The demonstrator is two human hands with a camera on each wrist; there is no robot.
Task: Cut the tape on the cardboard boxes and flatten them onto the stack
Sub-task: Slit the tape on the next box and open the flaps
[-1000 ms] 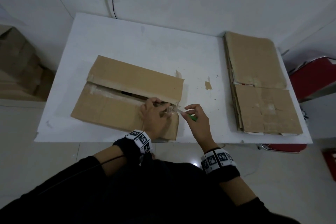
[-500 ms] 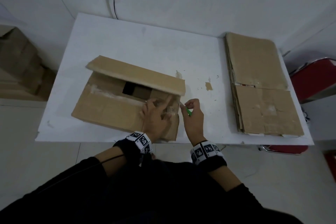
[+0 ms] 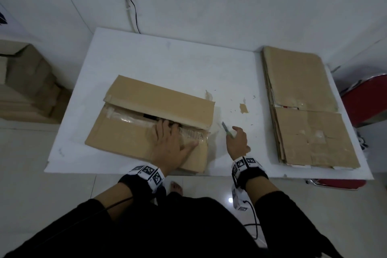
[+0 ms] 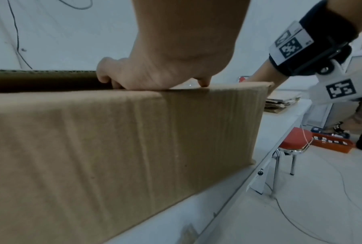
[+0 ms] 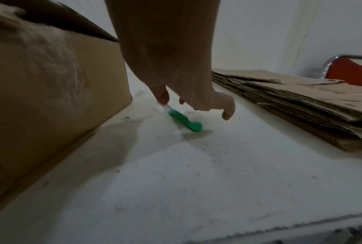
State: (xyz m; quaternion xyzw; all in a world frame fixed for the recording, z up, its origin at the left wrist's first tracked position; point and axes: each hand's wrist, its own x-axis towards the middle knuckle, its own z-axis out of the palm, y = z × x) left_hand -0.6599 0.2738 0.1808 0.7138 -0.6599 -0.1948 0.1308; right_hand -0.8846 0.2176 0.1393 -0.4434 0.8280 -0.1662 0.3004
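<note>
On a white table (image 3: 178, 65), a left hand (image 3: 170, 146) lies flat with fingers spread on a brown cardboard box (image 3: 125, 138) beside its split taped seam, while the right hand (image 3: 237, 140) pinches a green-handled cutter (image 5: 184, 120) between box and the stack of flattened brown cardboard (image 3: 303, 111)

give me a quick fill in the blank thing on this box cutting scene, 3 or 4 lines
1. The left hand rests on top of the cardboard ____, on its near flap.
2. The right hand holds a small cutter with a ____ handle, low over the white table.
3. The stack of flattened cardboard lies on the ____ side of the table.
4. Beyond the stack stands a ____ chair.

Missing words: box; green; right; red
</note>
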